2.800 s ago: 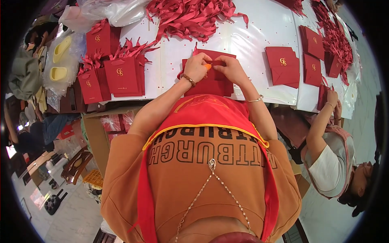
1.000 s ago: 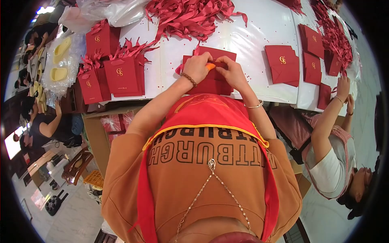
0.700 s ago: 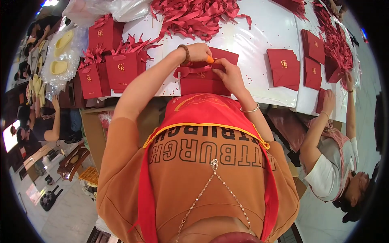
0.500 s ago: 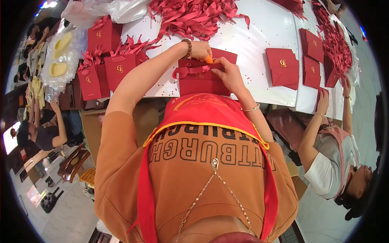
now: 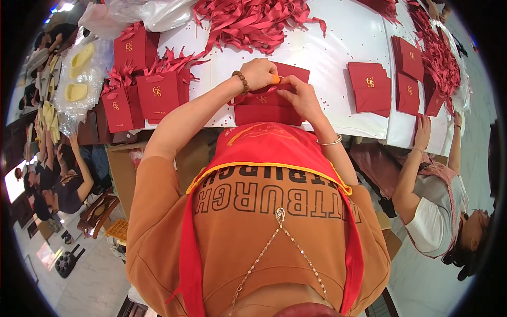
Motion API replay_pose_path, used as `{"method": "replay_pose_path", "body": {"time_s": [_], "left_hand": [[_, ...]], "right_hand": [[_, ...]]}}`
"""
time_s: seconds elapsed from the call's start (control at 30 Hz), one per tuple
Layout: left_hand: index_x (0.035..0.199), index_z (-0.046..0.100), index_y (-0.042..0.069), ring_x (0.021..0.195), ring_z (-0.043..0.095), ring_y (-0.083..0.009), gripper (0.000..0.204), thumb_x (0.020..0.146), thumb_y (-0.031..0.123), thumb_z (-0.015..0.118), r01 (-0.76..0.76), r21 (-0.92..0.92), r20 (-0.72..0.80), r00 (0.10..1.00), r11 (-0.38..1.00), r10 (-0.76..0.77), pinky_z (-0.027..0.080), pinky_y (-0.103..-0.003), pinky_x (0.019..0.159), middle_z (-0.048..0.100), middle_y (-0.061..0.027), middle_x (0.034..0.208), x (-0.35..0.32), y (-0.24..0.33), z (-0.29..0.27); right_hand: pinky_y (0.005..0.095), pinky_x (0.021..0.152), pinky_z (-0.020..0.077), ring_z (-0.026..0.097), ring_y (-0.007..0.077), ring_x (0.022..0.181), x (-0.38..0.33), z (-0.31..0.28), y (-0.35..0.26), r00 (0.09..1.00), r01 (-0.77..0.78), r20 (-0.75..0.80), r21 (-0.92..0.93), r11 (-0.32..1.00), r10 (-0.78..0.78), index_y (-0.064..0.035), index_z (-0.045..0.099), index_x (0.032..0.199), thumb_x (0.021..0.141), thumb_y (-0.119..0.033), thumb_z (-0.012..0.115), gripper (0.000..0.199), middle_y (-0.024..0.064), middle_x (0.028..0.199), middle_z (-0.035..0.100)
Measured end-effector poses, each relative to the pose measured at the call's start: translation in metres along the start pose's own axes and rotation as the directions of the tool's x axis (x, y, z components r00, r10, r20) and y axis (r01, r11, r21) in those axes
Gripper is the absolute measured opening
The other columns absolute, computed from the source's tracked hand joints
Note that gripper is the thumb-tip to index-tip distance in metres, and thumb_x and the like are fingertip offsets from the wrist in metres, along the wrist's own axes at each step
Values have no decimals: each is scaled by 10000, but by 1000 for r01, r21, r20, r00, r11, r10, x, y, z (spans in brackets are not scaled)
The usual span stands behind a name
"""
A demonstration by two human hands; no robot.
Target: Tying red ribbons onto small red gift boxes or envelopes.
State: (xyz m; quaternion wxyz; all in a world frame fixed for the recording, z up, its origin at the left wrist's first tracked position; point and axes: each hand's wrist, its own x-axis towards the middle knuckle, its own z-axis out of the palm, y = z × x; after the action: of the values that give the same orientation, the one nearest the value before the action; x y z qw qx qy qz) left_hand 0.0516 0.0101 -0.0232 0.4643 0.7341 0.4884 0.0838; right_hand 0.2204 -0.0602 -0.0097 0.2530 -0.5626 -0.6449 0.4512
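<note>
In front of me a red paper gift bag (image 5: 266, 114) lies flat on the white table, with a gold emblem partly covered. My left hand (image 5: 257, 75) is over its upper part, fingers pinched, an orange cover at a fingertip. A red ribbon (image 5: 252, 99) loops out below that hand across the bag. My right hand (image 5: 301, 98) comes in from the right, its thumb and forefinger closed at the bag near the orange fingertip. Exactly what sits between the fingertips of each hand is small and partly hidden.
A heap of red ribbons (image 5: 248, 26) lies at the far side. Ribboned bags (image 5: 158, 94) stand at left; flat bags (image 5: 368, 87) are stacked at right. Beyond the table seam, a co-worker (image 5: 438, 206) reaches to more bags. Clear plastic (image 5: 158, 13) lies far left.
My left hand has shifted slightly down and left, and the ribbon loop now shows less beneath it. My right hand stays near its place. The co-worker's hands at right have moved a little.
</note>
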Motion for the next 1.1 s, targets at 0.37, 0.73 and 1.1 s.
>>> {"method": "replay_pose_path", "body": {"time_s": [0.37,0.73,1.1], "left_hand": [[706,633,19,559,536,-107,154,713,165,586,22,-101,-74,997,995,-30,418,-256,512,601,-45,616,-8,3,5],[777,624,26,544,504,-86,139,782,153,568,85,-316,-167,975,945,-144,405,-248,506,568,-17,613,6,-6,-13],[838,572,53,448,427,-104,343,876,381,477,276,-305,5,957,911,-288,355,-226,422,503,-22,570,17,-32,-19]], "right_hand": [[340,655,456,596,303,738,2,0,-6,1000,18,19,-64,998,-16,-19,588,952,769,-98,610,200,156,822,618],[379,673,444,564,339,779,4,6,6,976,219,15,-38,975,-219,-2,584,881,757,-90,606,154,167,842,575],[359,711,434,509,290,923,5,6,13,945,310,-29,-238,921,-326,-39,596,852,743,-112,636,137,92,935,557]]}}
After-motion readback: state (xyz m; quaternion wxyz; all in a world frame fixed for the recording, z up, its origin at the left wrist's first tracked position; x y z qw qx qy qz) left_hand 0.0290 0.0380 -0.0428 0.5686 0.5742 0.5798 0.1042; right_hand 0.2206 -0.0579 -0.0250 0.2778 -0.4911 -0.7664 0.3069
